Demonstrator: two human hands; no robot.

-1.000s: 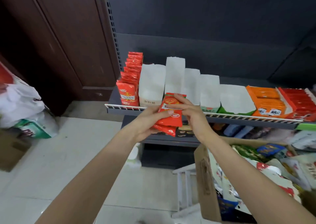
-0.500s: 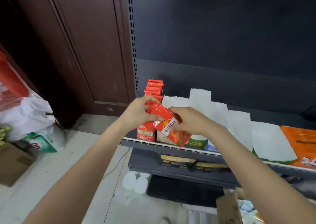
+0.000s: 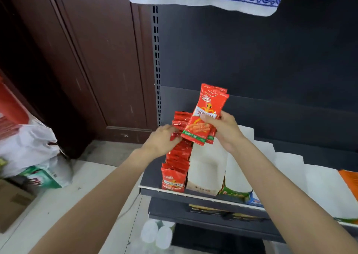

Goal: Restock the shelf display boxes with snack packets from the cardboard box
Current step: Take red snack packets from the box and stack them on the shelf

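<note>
The right hand [image 3: 225, 131] pinches a small stack of red snack packets [image 3: 206, 116] upright, thumb across the front packet and fingers curled behind it; the stack hangs above the back of the red display box [image 3: 174, 178], at about twelve o'clock from the box's front wall. The left hand [image 3: 161, 142] sits at nine o'clock of the stack, its fingers curled against the tops of the packets already filed in that box, seemingly gripping or parting one of them; whether it truly pinches a packet I cannot tell.

To do this step well, I judge that the left hand should press the filed row forward or back to open a slot; the right hand should then lower the stack bottom edge first, printed face toward the shelf front, so that it matches the row; the foil looks slippery, so a loose pinch could let the rear packets slide out.

The red display box stands at the left end of the grey shelf [image 3: 193, 194] and holds a dense row of matching packets running front to back; it looks nearly full. At three o'clock of it stands a white display box [image 3: 205, 168], its flap raised and its contents hidden; further white-flapped boxes follow to the right, contents likewise hidden. The cardboard supply box is not in view.
</note>
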